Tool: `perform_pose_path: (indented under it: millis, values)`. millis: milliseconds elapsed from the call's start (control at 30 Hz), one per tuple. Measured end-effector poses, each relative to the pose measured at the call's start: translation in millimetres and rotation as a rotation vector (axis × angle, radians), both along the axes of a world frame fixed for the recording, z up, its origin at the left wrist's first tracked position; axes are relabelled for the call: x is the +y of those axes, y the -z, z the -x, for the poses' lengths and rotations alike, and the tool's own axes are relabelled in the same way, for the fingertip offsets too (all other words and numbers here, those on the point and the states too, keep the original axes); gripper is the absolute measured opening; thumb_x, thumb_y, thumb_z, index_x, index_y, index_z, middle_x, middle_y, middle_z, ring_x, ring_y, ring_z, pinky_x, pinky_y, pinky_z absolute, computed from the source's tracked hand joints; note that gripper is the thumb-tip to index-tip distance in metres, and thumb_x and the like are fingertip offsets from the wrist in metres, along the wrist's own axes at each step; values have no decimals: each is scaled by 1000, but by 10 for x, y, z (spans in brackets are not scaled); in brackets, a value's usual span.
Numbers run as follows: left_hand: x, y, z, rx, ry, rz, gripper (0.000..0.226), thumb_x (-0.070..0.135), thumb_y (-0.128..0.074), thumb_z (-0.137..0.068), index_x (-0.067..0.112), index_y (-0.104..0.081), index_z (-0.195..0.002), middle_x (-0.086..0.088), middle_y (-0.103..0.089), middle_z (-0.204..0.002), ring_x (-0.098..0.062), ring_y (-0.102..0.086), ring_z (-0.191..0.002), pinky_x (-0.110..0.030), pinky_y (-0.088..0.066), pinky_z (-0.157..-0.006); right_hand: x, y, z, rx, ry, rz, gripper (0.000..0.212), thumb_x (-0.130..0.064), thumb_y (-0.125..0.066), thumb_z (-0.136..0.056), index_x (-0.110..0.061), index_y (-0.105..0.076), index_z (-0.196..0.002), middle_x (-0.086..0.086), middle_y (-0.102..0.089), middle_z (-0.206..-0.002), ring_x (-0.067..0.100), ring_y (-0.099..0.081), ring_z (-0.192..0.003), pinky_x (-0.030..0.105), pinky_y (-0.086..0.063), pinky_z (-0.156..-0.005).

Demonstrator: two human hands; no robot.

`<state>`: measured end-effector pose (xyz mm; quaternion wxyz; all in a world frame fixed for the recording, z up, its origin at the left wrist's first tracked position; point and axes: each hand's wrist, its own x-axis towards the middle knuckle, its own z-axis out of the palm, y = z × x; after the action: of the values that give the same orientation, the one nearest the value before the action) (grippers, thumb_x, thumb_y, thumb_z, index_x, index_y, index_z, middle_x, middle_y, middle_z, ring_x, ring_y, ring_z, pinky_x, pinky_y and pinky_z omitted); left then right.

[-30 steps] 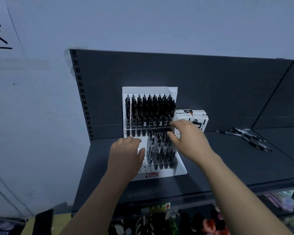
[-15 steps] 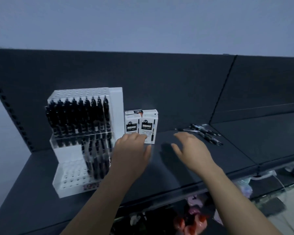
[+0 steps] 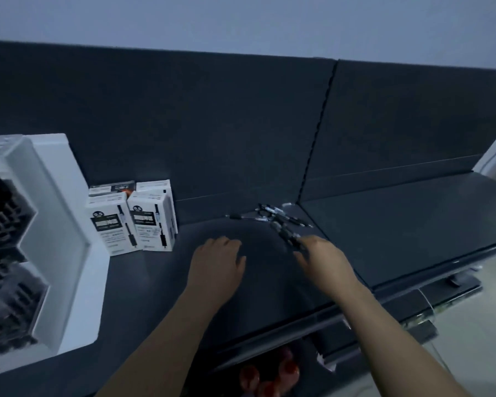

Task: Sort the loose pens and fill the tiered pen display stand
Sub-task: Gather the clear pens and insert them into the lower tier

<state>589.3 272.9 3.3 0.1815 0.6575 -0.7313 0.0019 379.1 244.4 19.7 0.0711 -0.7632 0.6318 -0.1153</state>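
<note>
The loose pens (image 3: 272, 219) are lying in a crossed heap on the dark shelf (image 3: 398, 233), close to its back wall and beside the seam between two panels, with one stray pen sticking out to the left of the pile.

A second ago both hands were working at the stand, the right one among the pens in its lower tier. Now they are well away from it and are reaching toward the heap, and the view is swinging right with them. This probably means one round of slotting is over and a fresh pick-up is starting.

The right hand (image 3: 324, 262) is leading. Its fingers (image 3: 308, 242) are spread apart and holding nothing, with the tips arriving at the near end of the closest pen. The blur is hiding whether they are touching it. The left hand (image 3: 218, 262) is hovering palm down over bare shelf, fingers loosely bent and gripping nothing, near the heap but clearly short of it and to its left.

Further left, two white pen boxes (image 3: 132, 224) are standing upright side by side against the back wall. Beyond them the white stand (image 3: 58, 213) is sitting at the frame's left edge, well apart from the heap. Dark pens are showing in its tiers, but it is too blurred to count the free holes.
</note>
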Motion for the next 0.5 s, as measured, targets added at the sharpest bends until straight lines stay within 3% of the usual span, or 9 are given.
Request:
perform_pose_path:
  millis: [100, 267, 400, 500]
  values:
    - [-401, 104, 69, -11, -1, -54, 31, 34, -43, -97, 19, -56, -122, 0, -57, -121, -20, -52, -108, -32, -43, -88, -360, 74, 99, -24, 17, -19, 19, -24, -50, -96, -13, -63, -105, 5, -64, -107, 24, -60, -91, 30, -41, -64]
    - [-1073, 237, 172, -9, 5, -107, 30, 22, -44, -97, 17, -52, -126, -1, -52, -128, -22, -48, -110, -33, -45, -88, -918, 164, 158, -94, 39, -99, 27, -24, -45, -100, -9, -61, -116, 5, -59, -117, 24, -59, -99, 31, -46, -75]
    - [-1488, 307, 300, -107, 7, -157, 39, 13, -44, -96, 20, -46, -134, 0, -47, -135, -24, -45, -116, -34, -41, -89, -1302, 277, 221, -113, 7, -109, 18, -17, -45, -98, -7, -59, -92, 4, -56, -97, 23, -54, -81, 31, -41, -63]
    - [-1644, 354, 368, -200, -39, -222, 28, 13, -43, -95, 20, -54, -120, 0, -52, -127, -24, -45, -114, -33, -38, -87, -1512, 334, 224, -119, -42, -125, 16, -17, -47, -96, -6, -59, -92, 5, -56, -99, 23, -55, -85, 32, -43, -67]
